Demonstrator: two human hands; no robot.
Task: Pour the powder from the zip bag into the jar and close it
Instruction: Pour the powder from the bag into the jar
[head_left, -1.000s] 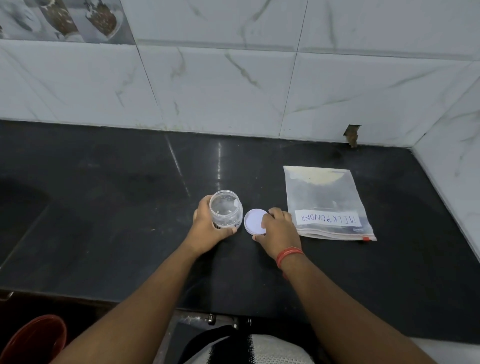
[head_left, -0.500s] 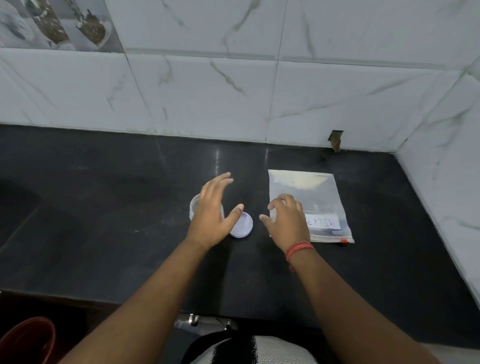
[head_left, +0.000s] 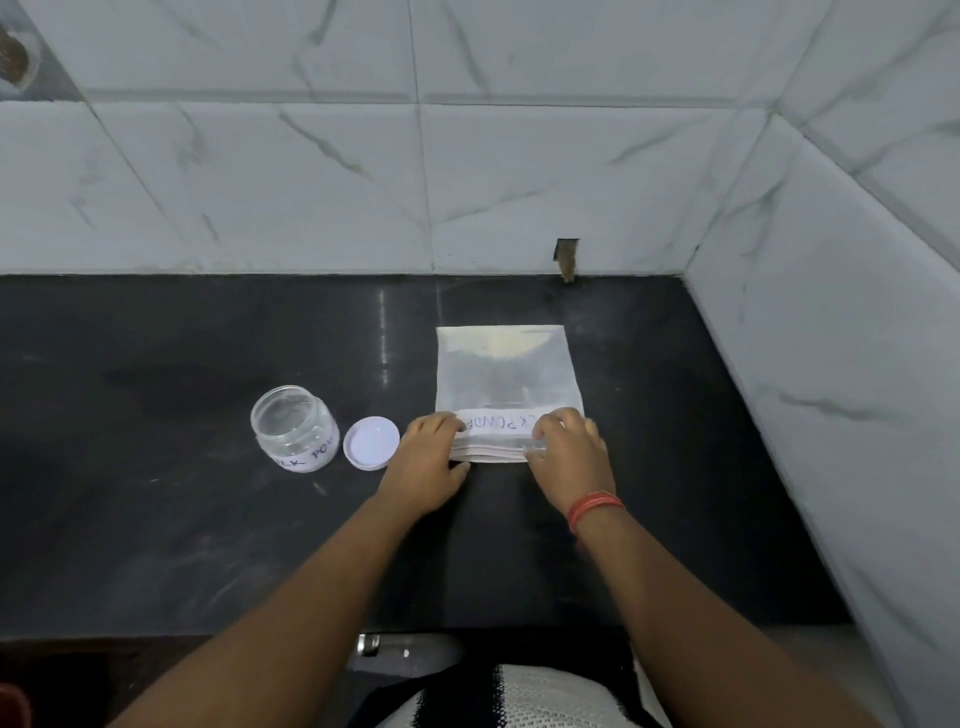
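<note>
Zip bag (head_left: 506, 379) is seen lying flat on the black tabletop (head_left: 156, 519), near the right-hand corner of the tiled wall (head_left: 519, 171); its near edge, bearing a white handwritten label (head_left: 501, 422), is gripped at both corners. Left hand (head_left: 428, 460) is closed on the near-left corner, fingers laid over the label end and thumb pressed against the bag's edge; right hand (head_left: 569, 457) is closed on the near-right corner in the same manner; a red thread band (head_left: 592, 506) is worn on the right wrist. Pale powder is visible through the clear film, gathered toward the far end of the bag; whether the zip seal is open cannot be told. Clear jar (head_left: 293, 428) stands upright and uncapped to the left of the bag, well apart from it, with a handwritten label on its side; no powder can be made out inside it. White lid (head_left: 371, 443) lies flat on the tabletop just beside the jar on its right, between the jar and the left hand; neither jar nor lid is touched by the hands.
</note>
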